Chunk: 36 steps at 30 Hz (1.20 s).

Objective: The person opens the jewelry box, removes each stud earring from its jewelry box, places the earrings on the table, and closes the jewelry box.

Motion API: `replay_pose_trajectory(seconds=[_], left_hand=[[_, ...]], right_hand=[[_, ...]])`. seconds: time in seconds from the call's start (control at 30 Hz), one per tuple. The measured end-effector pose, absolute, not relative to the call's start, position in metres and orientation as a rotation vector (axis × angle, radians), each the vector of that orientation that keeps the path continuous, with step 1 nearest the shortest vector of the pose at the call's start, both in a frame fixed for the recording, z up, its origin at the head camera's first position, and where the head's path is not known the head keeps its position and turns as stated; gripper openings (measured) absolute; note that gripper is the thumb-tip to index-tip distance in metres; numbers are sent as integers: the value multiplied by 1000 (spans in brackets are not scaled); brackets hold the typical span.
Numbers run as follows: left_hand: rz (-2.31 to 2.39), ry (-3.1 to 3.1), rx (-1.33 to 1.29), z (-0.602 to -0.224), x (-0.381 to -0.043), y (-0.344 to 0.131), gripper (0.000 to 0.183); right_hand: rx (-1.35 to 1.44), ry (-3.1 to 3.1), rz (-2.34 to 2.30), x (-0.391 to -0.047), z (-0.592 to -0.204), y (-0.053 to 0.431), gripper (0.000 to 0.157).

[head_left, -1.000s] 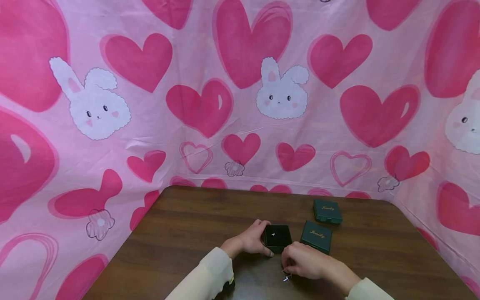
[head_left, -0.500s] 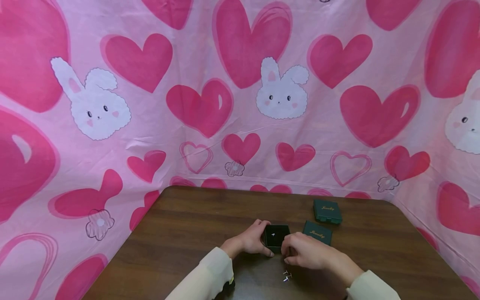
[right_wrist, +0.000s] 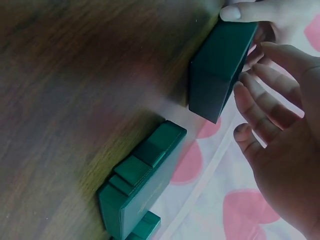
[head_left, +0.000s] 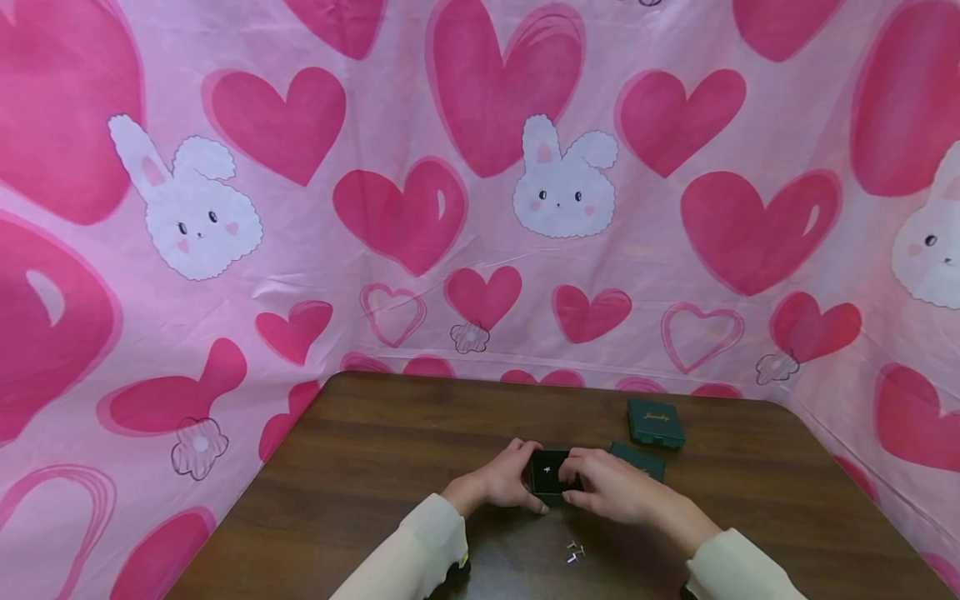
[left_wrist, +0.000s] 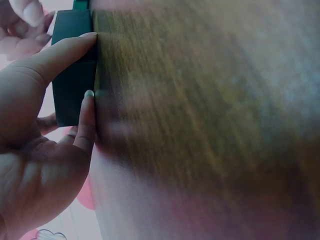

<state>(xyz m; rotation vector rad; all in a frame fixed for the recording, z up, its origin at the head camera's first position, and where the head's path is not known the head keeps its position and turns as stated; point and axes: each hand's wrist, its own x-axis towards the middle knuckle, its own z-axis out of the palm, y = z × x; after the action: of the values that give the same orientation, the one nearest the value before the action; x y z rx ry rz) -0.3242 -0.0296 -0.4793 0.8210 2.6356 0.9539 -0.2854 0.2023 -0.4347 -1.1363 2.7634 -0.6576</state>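
In the head view my left hand [head_left: 510,477] grips the left side of an open dark green jewelry box [head_left: 550,495]. A small silvery star-like piece [head_left: 547,469] sits on its black inside. The thumb and fingers also hold the box [left_wrist: 75,90] in the left wrist view. My right hand [head_left: 618,487] reaches over the box's right part with bent fingers, its fingertips at the opening. Whether they pinch something small is hidden. Several small silvery stud-like pieces [head_left: 574,553] lie on the table just in front of the hands.
A green box lettered "Jewelry" [head_left: 656,422] stands behind on the right. Another green box [head_left: 639,460] lies nearer, partly covered by the right hand. The brown wooden table [head_left: 375,500] meets a pink heart-patterned cloth [head_left: 480,367] at the back.
My right hand has moved from beside the small silvery pieces up and away from me, to over the open box. The left hand and the box have stayed in place.
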Motion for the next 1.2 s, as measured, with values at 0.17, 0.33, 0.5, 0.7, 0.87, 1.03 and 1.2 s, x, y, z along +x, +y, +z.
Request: replay_pose_trajectory(seconds=[0.17,0.33,0.5,0.7,0.87,1.03,1.2], left_hand=[[952,2630,827,-480,-325,-30,80],[952,2625,824,-480,-326,-29,80],[947,2634,837,-479,-324,-29,80],[947,2647,854,-478,-323,-29,78],[947,2645,859,-478,-323,-29,78],[947,2646,861,-478,-323,-29,78],[934,2649,869,-478,-325,-28,79]], right_hand=[[-1100,2811,-643,-290,-434,201,18],[-1088,2850,-620,-295,-435,200,22],[-1090,2901,-580,-300,-437,197,25],[-1081,2951,-522,-304,-441,192,25],[-1074,2956,-512,-307,-445,188,27],[-1078,2980,-497,-311,-449,186,27],[-1105,2996,-480,-314,-453,184,23]])
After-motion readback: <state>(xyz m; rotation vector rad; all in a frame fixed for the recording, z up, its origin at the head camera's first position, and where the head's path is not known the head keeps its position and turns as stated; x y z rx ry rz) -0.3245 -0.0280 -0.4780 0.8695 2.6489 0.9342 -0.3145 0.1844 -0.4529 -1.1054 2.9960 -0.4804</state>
